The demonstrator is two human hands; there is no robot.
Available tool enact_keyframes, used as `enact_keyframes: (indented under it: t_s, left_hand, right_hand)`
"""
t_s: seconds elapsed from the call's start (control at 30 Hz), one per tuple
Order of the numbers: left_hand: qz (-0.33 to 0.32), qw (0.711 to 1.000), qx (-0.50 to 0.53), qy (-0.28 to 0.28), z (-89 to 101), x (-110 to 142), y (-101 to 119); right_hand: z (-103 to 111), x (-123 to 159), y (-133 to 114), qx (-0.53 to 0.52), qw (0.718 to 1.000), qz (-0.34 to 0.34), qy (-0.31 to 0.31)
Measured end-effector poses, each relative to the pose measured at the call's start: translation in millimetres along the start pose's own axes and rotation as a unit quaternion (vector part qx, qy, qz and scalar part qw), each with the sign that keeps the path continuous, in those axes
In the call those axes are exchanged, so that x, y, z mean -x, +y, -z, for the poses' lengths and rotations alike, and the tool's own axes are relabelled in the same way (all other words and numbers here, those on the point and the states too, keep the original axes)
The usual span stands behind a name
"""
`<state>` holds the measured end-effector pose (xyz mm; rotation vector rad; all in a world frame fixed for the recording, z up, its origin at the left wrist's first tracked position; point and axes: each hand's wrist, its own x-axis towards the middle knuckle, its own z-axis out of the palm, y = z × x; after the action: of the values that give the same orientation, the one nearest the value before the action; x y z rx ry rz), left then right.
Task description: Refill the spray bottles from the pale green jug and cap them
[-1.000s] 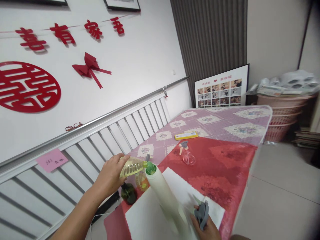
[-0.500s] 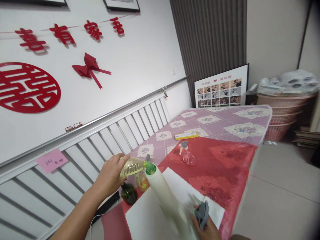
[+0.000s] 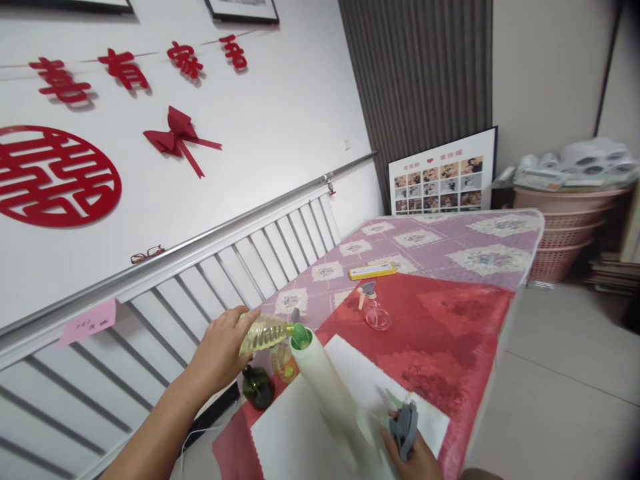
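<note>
R hand (image 3: pixel 415 459) grips grey spray head (image 3: pixel 407 427) over white cloth (image 3: pixel 295 433), near pale-green btl (image 3: pixel 327 387). L hand (image 3: pixel 223 347) holds tilted clear btl (image 3: pixel 265 334) w/ yellow liq., neck at pale-green btl's open mouth. Beyond: sm. spray btl (image 3: pixel 377 315) on red cloth (image 3: pixel 450 333), then yellow case (image 3: pixel 373 271).
</note>
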<state>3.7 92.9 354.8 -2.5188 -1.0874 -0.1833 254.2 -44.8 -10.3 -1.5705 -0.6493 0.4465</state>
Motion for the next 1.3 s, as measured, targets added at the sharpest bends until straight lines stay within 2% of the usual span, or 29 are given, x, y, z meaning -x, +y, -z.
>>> enact_keyframes:
  t_s: [0.17, 0.7, 1.1, 1.3]
  left_hand:
    - [0.0, 1.0, -0.004, -0.001, 1.8, -0.5, 0.6]
    - [-0.003, 1.0, -0.013, -0.003, 4.4, -1.3, 2.4]
    - [-0.009, 1.0, -0.02, -0.01, 7.1, -3.3, 1.3]
    - [-0.008, 1.0, -0.022, -0.012, 7.2, -3.0, 0.4]
  right_hand:
    - [0.4, -0.2, 0.6, 0.011, 1.0, 0.004, -0.007]
    - [5.5, 0.9, -18.2, 0.0, 1.0, 0.009, 0.008]
    - [0.3, 0.1, -4.9, 0.007, 1.0, 0.007, -0.005]
    - [1.6, 0.3, -8.9, 0.005, 1.0, 0.005, -0.005]
